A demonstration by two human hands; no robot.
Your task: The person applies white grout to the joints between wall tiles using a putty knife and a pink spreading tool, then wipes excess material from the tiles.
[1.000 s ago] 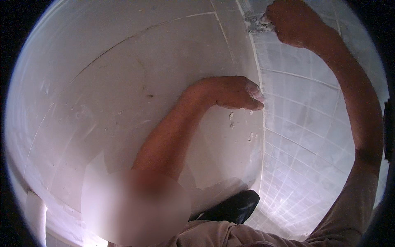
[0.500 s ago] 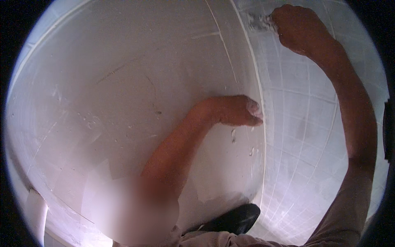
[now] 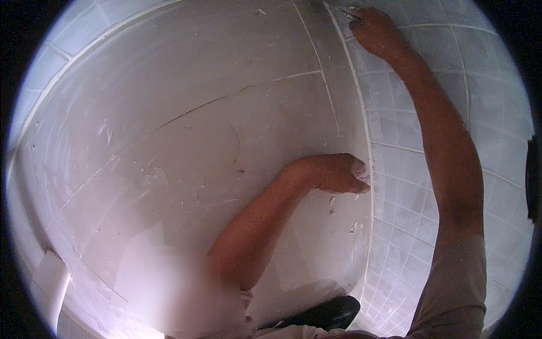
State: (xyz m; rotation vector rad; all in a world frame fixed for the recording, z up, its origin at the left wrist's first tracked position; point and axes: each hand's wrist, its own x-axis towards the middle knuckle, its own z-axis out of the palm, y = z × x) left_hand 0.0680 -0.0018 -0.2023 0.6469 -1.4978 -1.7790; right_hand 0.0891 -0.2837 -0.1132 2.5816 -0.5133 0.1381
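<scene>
The right hand (image 3: 375, 28) reaches high up the corner seam (image 3: 361, 113) between the plain wall (image 3: 197, 113) and the tiled wall (image 3: 440, 169), fingers curled around a small tool (image 3: 345, 10), barely visible. The left hand (image 3: 336, 172) rests lower on the plain wall, fingertips touching the seam, holding nothing.

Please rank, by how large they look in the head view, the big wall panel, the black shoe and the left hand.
1. Big wall panel, far the largest.
2. Black shoe.
3. Left hand, looking close to the shoe's size; camera nearness makes that order unsure.
</scene>
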